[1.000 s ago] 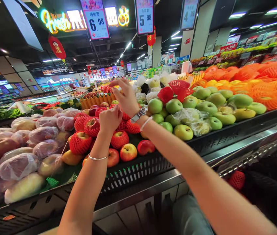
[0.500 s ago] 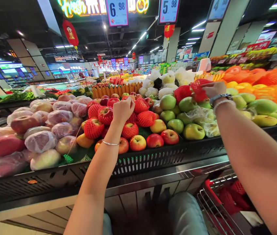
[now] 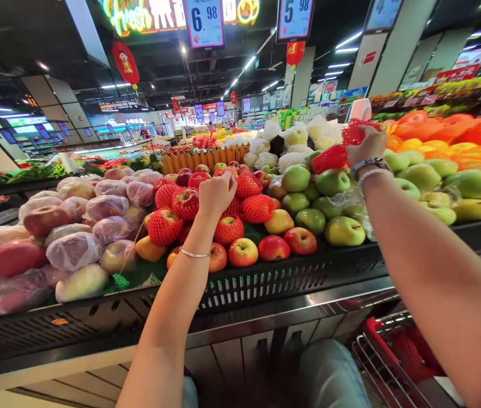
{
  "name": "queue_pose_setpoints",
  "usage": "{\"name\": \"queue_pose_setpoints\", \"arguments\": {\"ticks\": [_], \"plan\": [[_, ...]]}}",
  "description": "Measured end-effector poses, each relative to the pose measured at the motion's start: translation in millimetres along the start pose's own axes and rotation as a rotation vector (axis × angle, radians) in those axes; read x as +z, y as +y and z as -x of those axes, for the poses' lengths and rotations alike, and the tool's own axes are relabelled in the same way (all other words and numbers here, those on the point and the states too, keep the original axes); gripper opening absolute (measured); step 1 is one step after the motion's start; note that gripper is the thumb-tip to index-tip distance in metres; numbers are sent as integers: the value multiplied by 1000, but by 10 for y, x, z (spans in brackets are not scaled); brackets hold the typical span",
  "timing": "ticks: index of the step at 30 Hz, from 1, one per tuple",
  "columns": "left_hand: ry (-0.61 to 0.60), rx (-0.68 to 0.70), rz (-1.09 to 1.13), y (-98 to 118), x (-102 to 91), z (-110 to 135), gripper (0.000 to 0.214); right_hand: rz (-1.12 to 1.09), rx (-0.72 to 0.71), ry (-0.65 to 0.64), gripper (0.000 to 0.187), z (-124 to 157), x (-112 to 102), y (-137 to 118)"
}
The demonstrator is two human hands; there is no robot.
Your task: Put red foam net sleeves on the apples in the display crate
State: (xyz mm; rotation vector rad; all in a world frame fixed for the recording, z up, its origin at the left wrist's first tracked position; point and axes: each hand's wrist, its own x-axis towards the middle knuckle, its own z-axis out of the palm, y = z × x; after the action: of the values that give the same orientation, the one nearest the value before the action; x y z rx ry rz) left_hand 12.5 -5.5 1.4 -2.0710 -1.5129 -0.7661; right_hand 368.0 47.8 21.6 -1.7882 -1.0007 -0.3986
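My left hand (image 3: 219,192) is closed above a heap of red apples, many in red foam nets. Whatever its fingers may hold is hidden. Close beside it lie a net-wrapped apple (image 3: 186,203) and another red foam net (image 3: 249,185). My right hand (image 3: 367,146) grips a red foam net (image 3: 352,131) over the green apples; whether a fruit sits inside cannot be told. Just left of and below that hand, another red net (image 3: 329,158) rests by a green apple (image 3: 332,181).
Wrapped apples (image 3: 74,249) fill the left of the black display tray (image 3: 266,277). Green mangoes (image 3: 474,181) and orange-netted fruit (image 3: 461,133) lie to the right. A shopping cart (image 3: 383,340) with red contents stands below right. Price screens (image 3: 204,22) hang overhead.
My right hand has risen a little and moved slightly left, lifting the red foam net. My left hand stays closed over the red apples. The view has shifted slightly.
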Motion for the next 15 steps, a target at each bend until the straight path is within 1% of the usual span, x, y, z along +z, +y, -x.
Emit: {"name": "queue_pose_setpoints", "arguments": {"ticks": [2, 4, 5, 6, 10, 12, 14, 15], "plan": [[-2, 15, 2, 1, 19, -5, 39, -32, 59, -6, 69, 23, -4, 20], [0, 22, -4, 3, 33, -7, 39, -53, 80, -6, 81, 36, -15, 38], [1, 23, -7, 5, 36, -6, 39, -67, 86, -5, 83, 39, -23, 48], [1, 21, -11, 7, 36, -5, 39, -76, 93, -5, 80, 39, -31, 62], [-14, 4, -6, 12, 24, 5, 38, -48, 83, -25, 47, -2, -55, 146], [-17, 5, -1, 11, 24, 7, 37, -37, 51, -22, 37, -52, -45, 209], [-12, 14, 2, 6, 31, 5, 37, -38, 8, 10, 27, -120, -14, 282], [-9, 17, 3, 3, 36, 2, 36, -41, -28, 35, 26, -159, 8, 318]]}}
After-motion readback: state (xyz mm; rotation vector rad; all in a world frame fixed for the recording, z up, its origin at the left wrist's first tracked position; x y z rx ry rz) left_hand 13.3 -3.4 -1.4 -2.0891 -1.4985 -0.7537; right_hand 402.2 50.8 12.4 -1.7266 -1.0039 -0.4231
